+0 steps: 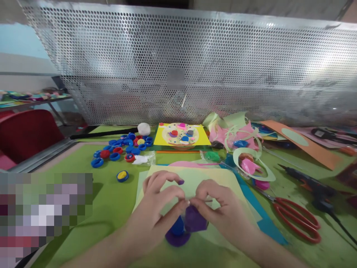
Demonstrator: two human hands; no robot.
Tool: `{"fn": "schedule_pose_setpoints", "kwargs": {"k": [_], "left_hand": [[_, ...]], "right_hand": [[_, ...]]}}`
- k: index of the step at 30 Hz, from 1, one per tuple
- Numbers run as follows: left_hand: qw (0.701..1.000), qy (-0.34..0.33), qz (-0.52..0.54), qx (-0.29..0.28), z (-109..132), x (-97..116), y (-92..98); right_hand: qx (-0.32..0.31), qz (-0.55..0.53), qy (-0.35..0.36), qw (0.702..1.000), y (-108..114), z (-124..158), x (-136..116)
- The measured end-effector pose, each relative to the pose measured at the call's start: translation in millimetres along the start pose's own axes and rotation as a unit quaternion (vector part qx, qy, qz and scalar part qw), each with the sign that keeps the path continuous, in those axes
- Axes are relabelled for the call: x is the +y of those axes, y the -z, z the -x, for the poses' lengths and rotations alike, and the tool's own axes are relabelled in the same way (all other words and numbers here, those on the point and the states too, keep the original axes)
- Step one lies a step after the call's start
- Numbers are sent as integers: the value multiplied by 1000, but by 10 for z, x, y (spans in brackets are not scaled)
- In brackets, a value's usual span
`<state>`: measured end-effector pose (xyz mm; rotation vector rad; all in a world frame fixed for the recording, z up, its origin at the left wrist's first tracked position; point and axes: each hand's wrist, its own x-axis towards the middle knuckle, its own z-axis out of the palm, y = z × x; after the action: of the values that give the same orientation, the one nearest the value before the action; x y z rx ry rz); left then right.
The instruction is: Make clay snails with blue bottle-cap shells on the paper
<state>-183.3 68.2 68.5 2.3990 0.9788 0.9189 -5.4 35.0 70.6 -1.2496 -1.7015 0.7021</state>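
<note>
My left hand and my right hand meet fingertip to fingertip over pale yellow-green paper sheets. Both pinch a lump of purple modelling clay held between them. Just under the clay a blue bottle cap rests on a flat purple clay disc. A small purple speck sits on my left index fingertip. Both hands have their fingers curled and pressed together.
Several blue and red bottle caps lie at the back left, one blue-and-yellow cap apart. A yellow card with a decorated disc is behind. Red scissors, a black glue gun, paper scraps and a perforated metal screen surround.
</note>
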Motion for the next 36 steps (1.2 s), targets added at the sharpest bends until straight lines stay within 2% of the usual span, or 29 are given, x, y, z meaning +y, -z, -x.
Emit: {"fn": "schedule_pose_setpoints", "kwargs": {"k": [5, 11, 15, 17, 20, 22, 24, 26, 29, 32, 34, 36], "left_hand": [[991, 106, 84, 24, -37, 27, 50], [978, 135, 158, 1, -75, -41, 56], [940, 195, 274, 53, -151, -160, 45], [921, 243, 298, 65, -198, -195, 57], [919, 271, 282, 54, -241, -219, 59], [926, 262, 269, 45, -241, -225, 40], [928, 256, 268, 38, -220, -218, 15], [931, 250, 264, 30, -186, -192, -5], [949, 221, 227, 2, -140, -130, -20], [958, 193, 212, -31, -116, -76, -33], [938, 219, 264, -52, -112, -57, -47], [901, 270, 333, -64, -113, -49, -61]], "right_hand": [[-34, -81, -67, 994, 6, -34, 18], [-9, -142, -134, 981, 75, -69, 37], [-9, -159, -219, 963, 86, -147, 208], [22, -185, -228, 956, 84, -190, 320], [84, -215, -174, 957, 96, -225, 420], [98, -153, -138, 974, 108, -221, 413], [84, -35, -86, 992, 105, -196, 360], [52, 50, -19, 997, 77, -153, 293], [-9, 86, 46, 995, 6, -76, 238], [-31, 99, 97, 990, -43, -23, 249], [-27, 112, 144, 983, -43, -11, 260], [-9, 133, 195, 972, -25, -12, 255]]}}
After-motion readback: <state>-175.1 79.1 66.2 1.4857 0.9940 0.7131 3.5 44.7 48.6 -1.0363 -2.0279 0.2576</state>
